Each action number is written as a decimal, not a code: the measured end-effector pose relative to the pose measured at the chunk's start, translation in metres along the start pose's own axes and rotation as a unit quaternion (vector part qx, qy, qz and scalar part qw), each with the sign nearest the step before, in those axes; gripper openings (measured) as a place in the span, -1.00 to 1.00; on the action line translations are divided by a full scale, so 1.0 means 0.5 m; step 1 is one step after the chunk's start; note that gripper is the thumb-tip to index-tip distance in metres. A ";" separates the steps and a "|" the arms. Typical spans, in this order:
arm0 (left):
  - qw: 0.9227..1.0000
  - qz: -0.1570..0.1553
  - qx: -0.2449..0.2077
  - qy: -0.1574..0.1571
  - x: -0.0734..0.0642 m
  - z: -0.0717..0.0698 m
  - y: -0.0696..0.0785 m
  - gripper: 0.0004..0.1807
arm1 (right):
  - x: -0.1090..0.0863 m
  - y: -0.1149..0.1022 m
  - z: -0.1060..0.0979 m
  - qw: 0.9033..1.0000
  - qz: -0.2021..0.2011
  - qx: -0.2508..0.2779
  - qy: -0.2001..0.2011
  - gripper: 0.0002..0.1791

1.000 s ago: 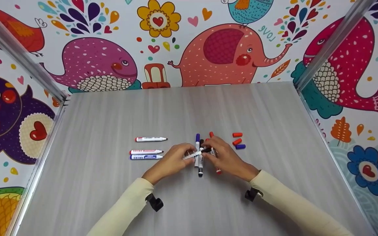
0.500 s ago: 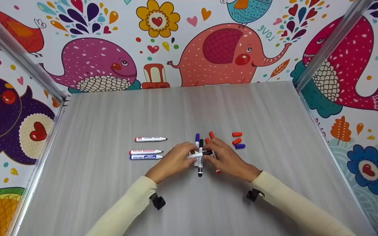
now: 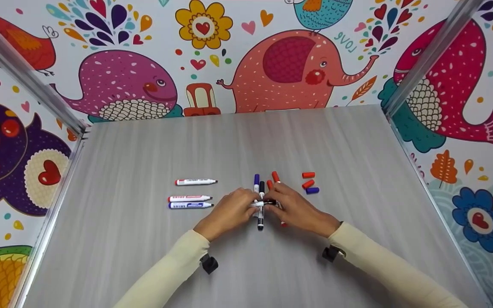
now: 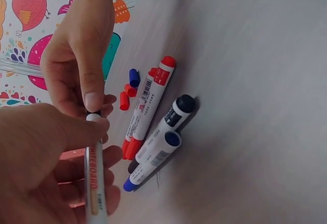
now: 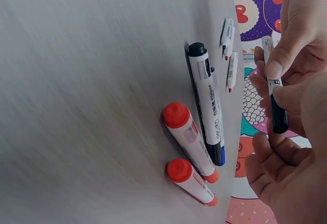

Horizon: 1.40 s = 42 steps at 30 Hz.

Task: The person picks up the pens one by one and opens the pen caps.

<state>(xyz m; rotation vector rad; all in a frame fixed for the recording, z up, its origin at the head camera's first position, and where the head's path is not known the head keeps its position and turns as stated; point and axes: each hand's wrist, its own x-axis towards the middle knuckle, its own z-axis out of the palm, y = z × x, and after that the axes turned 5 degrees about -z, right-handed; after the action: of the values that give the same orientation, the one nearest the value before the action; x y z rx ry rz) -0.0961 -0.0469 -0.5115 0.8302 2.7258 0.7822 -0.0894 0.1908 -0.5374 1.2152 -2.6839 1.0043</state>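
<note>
Above the table, my left hand [image 3: 231, 209] grips the white barrel of a whiteboard marker [image 4: 94, 183], thumb along its side. At the other end, my right hand [image 3: 298, 209] pinches the marker's black cap [image 5: 279, 117], which sits in line with the barrel. Below the hands lie capped markers: a blue one [image 3: 256, 182] and a black one [image 3: 260, 221] side by side, and two red ones [image 4: 158, 88] to their right. In the head view the fingers partly hide these and the held marker.
Left of the hands lie three uncapped markers: one at the back [image 3: 195, 182], a red one [image 3: 189, 198] and a blue one [image 3: 191, 205]. Loose caps lie at right: two red [image 3: 308, 175] [image 3: 308, 184] and one blue [image 3: 312, 191]. Printed panels [image 3: 212, 98] border the table.
My left hand has moved slightly right, closer to the right hand. The held marker has swung from slanted to nearly level, and more of it is covered by fingers. The markers on the table stay put.
</note>
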 end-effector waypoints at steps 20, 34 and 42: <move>0.996 0.049 0.059 0.051 -0.007 0.006 0.000 -0.93 | 0.029 -0.003 -0.019 0.993 0.029 0.036 -0.106 -0.81; 0.996 0.069 -0.038 0.029 -0.011 -0.009 -0.009 -0.81 | 0.024 -0.003 -0.011 0.998 -0.044 0.028 -0.043 -0.75; 0.994 0.094 -0.038 0.041 -0.015 -0.009 -0.014 -0.87 | 0.023 -0.004 -0.003 0.995 -0.097 0.009 -0.007 -0.78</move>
<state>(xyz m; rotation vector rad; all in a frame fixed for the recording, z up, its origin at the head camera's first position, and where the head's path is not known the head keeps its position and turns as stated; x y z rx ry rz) -0.0948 -0.0580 -0.5115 1.0720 2.6961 0.9727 -0.0960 0.1831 -0.5319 1.4561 -2.5106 0.9965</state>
